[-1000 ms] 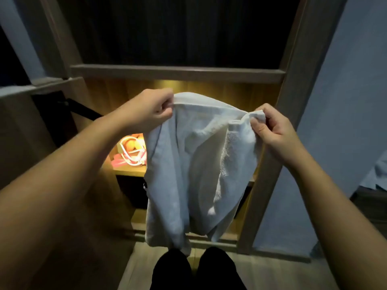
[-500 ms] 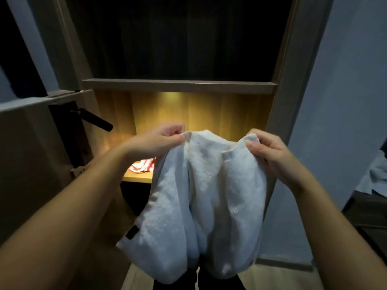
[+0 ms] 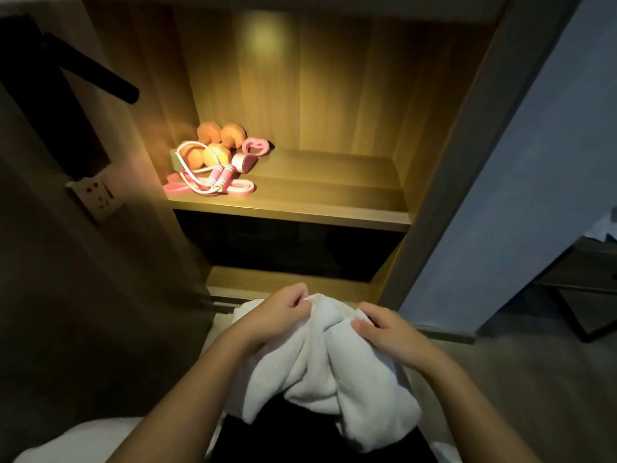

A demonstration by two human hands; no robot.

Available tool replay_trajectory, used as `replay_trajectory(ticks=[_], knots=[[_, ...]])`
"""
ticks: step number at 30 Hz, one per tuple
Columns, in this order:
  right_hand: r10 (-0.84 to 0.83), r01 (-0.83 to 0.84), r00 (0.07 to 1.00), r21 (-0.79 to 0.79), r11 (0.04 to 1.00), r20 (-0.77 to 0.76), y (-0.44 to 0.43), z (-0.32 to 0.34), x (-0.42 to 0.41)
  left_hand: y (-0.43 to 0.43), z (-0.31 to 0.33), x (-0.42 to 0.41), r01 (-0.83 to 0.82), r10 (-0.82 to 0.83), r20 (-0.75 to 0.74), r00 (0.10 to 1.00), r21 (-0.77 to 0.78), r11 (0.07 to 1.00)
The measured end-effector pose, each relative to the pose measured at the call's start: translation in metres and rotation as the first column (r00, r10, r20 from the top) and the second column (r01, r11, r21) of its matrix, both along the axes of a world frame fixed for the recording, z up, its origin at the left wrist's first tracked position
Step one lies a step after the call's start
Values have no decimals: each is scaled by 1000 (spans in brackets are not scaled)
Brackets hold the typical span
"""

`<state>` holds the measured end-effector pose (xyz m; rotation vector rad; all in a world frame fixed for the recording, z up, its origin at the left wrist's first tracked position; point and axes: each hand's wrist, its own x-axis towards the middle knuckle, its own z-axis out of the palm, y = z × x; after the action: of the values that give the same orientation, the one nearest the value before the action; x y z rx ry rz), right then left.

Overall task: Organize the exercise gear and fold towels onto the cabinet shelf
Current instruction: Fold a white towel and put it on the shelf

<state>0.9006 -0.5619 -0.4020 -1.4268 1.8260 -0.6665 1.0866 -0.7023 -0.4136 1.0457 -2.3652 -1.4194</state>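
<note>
A white towel (image 3: 329, 372) lies bunched over my lap, low in the head view. My left hand (image 3: 273, 315) pinches its top edge on the left, and my right hand (image 3: 384, 332) grips the top edge on the right. Ahead is the lit wooden cabinet shelf (image 3: 334, 192). On the shelf's left end sit orange dumbbells (image 3: 213, 142), a pink and white jump rope (image 3: 213, 175), a pink resistance band (image 3: 240, 188) and a pink heart-shaped grip ring (image 3: 255, 145). The right part of the shelf is bare wood.
The open cabinet door with a black handle (image 3: 100, 75) stands at the left, with a wall socket (image 3: 96, 195) below it. A dark compartment (image 3: 287, 242) lies under the shelf. A blue-grey wall (image 3: 517, 195) and dark furniture (image 3: 587, 289) are at the right.
Both hands have come down from chest height to my lap with the towel, which now lies bunched instead of hanging. The view has tilted down onto the shelf.
</note>
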Motion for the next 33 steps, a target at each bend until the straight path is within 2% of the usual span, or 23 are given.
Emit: replay_trajectory(ticks=[2, 3, 5, 7, 10, 16, 19, 23, 25, 28, 30, 33], knots=[[-25, 19, 995, -73, 997, -92, 0, 1, 1, 0, -13, 2, -53, 53, 4, 999, 14, 999], [-46, 35, 995, -124, 992, -88, -1, 4, 3, 1, -19, 3, -78, 78, -7, 997, 38, 996], [-54, 58, 998, -209, 976, 23, -2, 9, 11, 4, -28, 1, -141, 143, -23, 990, 66, 988], [5, 26, 992, -244, 969, 129, -5, 12, 19, 6, -33, -1, -182, 183, -30, 983, 33, 983], [58, -32, 991, -204, 978, 119, -12, 3, 29, 8, -30, -1, -156, 156, -53, 986, 10, 988], [-60, 67, 993, -61, 996, 106, -22, -20, 28, 3, -23, 23, -93, 92, -41, 995, -29, 995], [-107, 111, 991, -49, 993, 86, -25, -33, 29, 6, -27, 45, -215, 209, -75, 975, -74, 974], [-155, 159, 985, -48, 986, 70, -25, -44, 30, 24, -34, 80, -371, 342, -156, 927, -235, 899], [-163, 167, 984, -48, 985, 75, -27, -47, 31, 34, -35, 98, -434, 412, -147, 899, -185, 882], [-160, 160, 985, -5, 987, 71, -33, -48, 35, 47, -38, 118, -452, 447, -112, 888, -24, 892], [-145, 144, 989, 26, 989, 39, -37, -48, 36, 51, -38, 127, -433, 436, -67, 897, 55, 900], [-127, 126, 992, 53, 991, 14, -40, -47, 37, 50, -41, 143, -351, 351, 16, 936, 88, 932]])
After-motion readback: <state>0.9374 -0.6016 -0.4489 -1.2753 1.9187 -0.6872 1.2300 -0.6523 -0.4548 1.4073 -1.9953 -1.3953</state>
